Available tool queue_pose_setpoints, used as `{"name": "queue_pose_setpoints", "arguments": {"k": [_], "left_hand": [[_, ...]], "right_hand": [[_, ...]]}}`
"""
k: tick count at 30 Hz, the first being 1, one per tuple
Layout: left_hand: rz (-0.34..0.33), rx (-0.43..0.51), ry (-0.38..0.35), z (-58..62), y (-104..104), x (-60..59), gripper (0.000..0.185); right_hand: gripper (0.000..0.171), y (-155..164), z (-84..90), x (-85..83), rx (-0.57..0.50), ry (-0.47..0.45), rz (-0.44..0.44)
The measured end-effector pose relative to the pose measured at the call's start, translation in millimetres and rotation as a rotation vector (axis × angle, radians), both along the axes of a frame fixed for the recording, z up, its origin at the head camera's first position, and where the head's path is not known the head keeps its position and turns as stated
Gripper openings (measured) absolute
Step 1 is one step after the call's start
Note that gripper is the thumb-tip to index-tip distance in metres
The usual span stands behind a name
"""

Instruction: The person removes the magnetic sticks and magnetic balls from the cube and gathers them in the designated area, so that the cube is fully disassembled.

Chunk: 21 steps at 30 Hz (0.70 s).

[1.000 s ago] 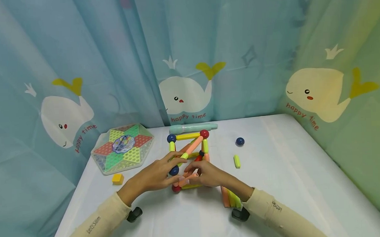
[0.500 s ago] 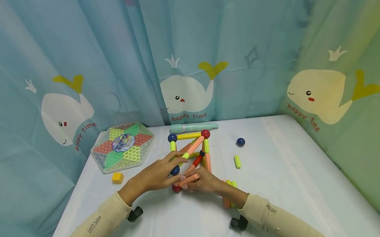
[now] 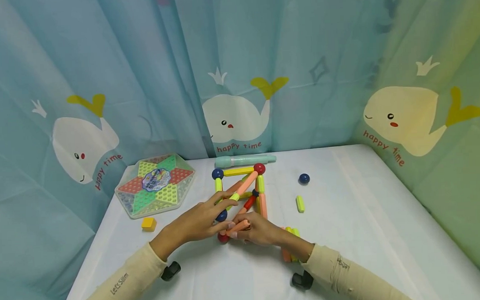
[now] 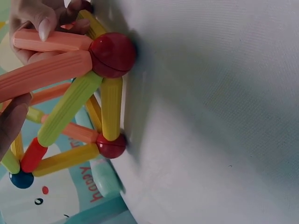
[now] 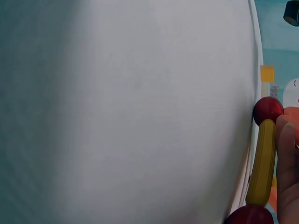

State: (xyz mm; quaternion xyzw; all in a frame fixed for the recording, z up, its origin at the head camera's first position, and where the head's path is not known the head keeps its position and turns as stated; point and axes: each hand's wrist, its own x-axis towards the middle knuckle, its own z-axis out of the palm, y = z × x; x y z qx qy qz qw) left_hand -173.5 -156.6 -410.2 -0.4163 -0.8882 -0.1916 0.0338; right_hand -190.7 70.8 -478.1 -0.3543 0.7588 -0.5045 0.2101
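A frame of magnetic rods and balls stands on the white table, with a blue ball (image 3: 221,215), a red corner ball (image 3: 223,237) and a yellow rod (image 3: 238,171) at its back. My left hand (image 3: 202,219) holds the frame's near left corner, its thumb on an upright orange rod (image 4: 46,74). On the right, my right hand (image 3: 260,228) pinches a slanting orange magnetic rod (image 3: 239,227). In the left wrist view this rod's end meets the red ball (image 4: 112,54). My hands hide part of the frame's near side.
A Chinese checkers box (image 3: 155,184) and a yellow block (image 3: 149,224) lie left. A teal pen-like item (image 3: 244,161) lies behind the frame. To the right are a loose blue ball (image 3: 304,178) and a short green rod (image 3: 300,204). Several rods (image 3: 290,250) lie under my right forearm.
My right hand has shifted slightly left and down, and its thumb now lies lower along the orange rod. My left hand keeps its place at the corner.
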Motion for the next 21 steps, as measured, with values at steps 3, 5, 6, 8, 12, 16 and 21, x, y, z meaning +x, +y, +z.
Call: {"name": "queue_pose_setpoints", "arguments": {"k": [3,5,6,8,12,16,21], "left_hand": [[-0.001,-0.003,0.006,0.4,0.4,0.4,0.048],[-0.004,-0.004,0.014,0.5,0.4,0.6,0.048],[-0.006,-0.004,0.02,0.3,0.4,0.7,0.048],[-0.005,-0.007,0.03,0.2,0.6,0.6,0.048],[0.003,-0.012,0.021,0.0,1.4,0.6,0.048],[0.022,-0.016,-0.021,0.6,2.4,1.4,0.05],[0.053,-0.026,-0.061,1.5,2.3,3.3,0.05]], "right_hand": [[0.015,1.5,1.3,-0.3,-0.023,-0.016,0.015],[0.015,3.0,1.9,-0.7,-0.041,-0.021,0.027],[0.016,4.0,2.1,-0.9,-0.048,-0.022,0.032],[0.018,6.9,2.4,-1.7,-0.06,-0.012,0.042],[0.023,17.7,5.2,-2.7,-0.058,0.001,0.059],[0.021,37.0,11.8,-2.3,-0.029,-0.02,0.044],[0.016,66.5,23.8,0.8,0.015,-0.022,-0.012]]}}
